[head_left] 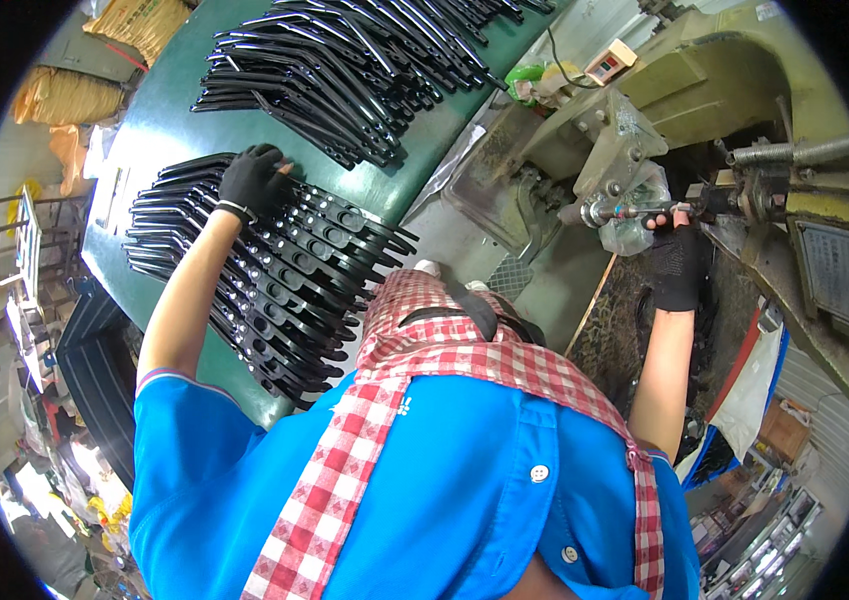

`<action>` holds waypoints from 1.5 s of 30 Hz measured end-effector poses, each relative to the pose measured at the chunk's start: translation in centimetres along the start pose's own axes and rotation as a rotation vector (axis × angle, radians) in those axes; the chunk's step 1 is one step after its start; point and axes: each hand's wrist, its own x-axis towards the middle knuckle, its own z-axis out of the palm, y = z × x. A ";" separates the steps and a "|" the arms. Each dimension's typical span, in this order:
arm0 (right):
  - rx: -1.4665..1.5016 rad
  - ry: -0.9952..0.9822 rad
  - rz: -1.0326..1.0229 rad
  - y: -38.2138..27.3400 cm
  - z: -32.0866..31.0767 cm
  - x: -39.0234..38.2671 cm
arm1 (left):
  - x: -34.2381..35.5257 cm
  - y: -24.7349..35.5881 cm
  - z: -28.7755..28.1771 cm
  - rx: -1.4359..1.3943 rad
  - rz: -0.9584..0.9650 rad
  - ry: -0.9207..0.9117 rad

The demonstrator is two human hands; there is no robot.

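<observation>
Black metal bars with round holes (294, 265) lie side by side in a fanned row on the green table. At the row's far end my left hand (252, 182), in a black fingerless glove, is curled over the bars and closed on one of them. Away to the right, my right hand (676, 265), gloved the same way, reaches the machine's metal spindle (599, 212). Its bare fingertips are closed together beside clear plastic wrapping (634, 225). What they pinch is too small to make out.
A second pile of bent black bars (344, 75) covers the far part of the green table (154, 120). The pale green machine (724, 85) fills the right side, with a switch box (609, 62) on it. Rolled yellowish sacks (69, 97) stand at the far left.
</observation>
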 end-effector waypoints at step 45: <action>-0.576 0.631 -0.253 0.9 -17.2 -9.2 | 9.3 23.5 -6.6 -0.162 0.654 -0.044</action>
